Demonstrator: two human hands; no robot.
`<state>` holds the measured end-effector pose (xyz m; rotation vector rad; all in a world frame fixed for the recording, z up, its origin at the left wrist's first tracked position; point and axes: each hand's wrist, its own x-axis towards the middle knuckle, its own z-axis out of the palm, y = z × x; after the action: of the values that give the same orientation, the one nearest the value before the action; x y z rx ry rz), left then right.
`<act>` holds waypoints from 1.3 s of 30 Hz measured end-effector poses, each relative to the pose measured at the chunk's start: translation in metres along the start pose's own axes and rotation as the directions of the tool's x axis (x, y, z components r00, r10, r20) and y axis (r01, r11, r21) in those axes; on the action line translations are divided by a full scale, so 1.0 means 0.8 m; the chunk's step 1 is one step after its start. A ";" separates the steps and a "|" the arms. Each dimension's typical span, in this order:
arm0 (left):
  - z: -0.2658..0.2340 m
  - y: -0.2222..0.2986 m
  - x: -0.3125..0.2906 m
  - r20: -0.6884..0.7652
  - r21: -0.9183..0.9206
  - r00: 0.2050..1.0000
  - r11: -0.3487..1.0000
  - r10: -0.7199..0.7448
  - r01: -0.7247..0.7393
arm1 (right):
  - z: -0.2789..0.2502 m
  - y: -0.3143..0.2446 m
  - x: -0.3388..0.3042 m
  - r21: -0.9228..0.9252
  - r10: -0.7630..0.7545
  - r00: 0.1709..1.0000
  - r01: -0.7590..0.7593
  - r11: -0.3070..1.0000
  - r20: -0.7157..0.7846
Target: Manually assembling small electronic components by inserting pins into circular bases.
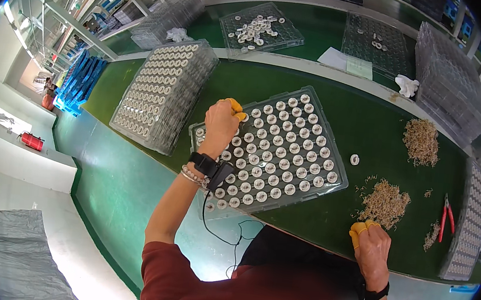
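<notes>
My left hand (221, 126), with yellow finger covers, reaches over the far left part of a clear plastic tray (339, 184). Its fingers are closed in a pinch at a small round white part (245, 117). Rows of similar white parts with dark centres fill much of this tray. By the near table edge, my right hand (372, 250) is closed, its yellow-covered fingertips pressed together beside a pile of tiny tan, wire-like pieces (385, 204). Whatever those fingers hold is too small or hidden to make out. One loose white part (355, 159) lies right of the tray.
A tall stack of filled trays (164, 95) stands on the left, another filled stack (467, 223) at the far right. A second tan pile (420, 142) and red-handled pliers (447, 220) lie right. Behind are a tray of loose white parts (259, 32) and clear stacked trays (447, 78).
</notes>
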<state>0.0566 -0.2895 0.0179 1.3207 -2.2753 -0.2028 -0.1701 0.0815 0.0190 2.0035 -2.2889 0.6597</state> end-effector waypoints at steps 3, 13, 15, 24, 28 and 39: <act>-0.012 0.001 -0.010 0.005 -0.101 1.000 0.995 -0.007 0.007 | -0.002 0.004 -0.007 -0.034 -0.027 1.000 0.027 0.999 0.013; -0.008 0.021 -0.057 0.195 -0.030 0.972 0.991 0.132 -0.129 | -0.013 0.013 -0.007 -0.061 -0.100 0.993 0.103 0.993 0.060; -0.014 0.013 -0.054 0.136 0.038 0.958 0.965 0.254 -0.261 | -0.009 0.012 -0.002 -0.051 -0.073 0.997 0.075 0.996 0.040; -0.056 0.030 -0.059 0.208 -0.408 0.971 0.892 -0.119 0.196 | 0.002 0.027 -0.023 0.118 -0.015 0.995 0.027 0.993 -0.097; -0.069 0.079 -0.116 0.270 -0.701 0.960 0.669 -0.074 0.248 | 0.005 0.028 -0.021 0.024 -0.101 0.993 0.102 0.994 -0.056; -0.011 0.218 -0.244 0.668 -0.742 0.705 0.281 0.237 0.609 | -0.004 -0.007 -0.016 0.607 0.229 0.972 -0.156 0.779 -0.044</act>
<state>0.0055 -0.0329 0.0224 0.8105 -1.6651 -2.1536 -0.1633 0.0944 0.0200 1.8468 -2.4378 1.6628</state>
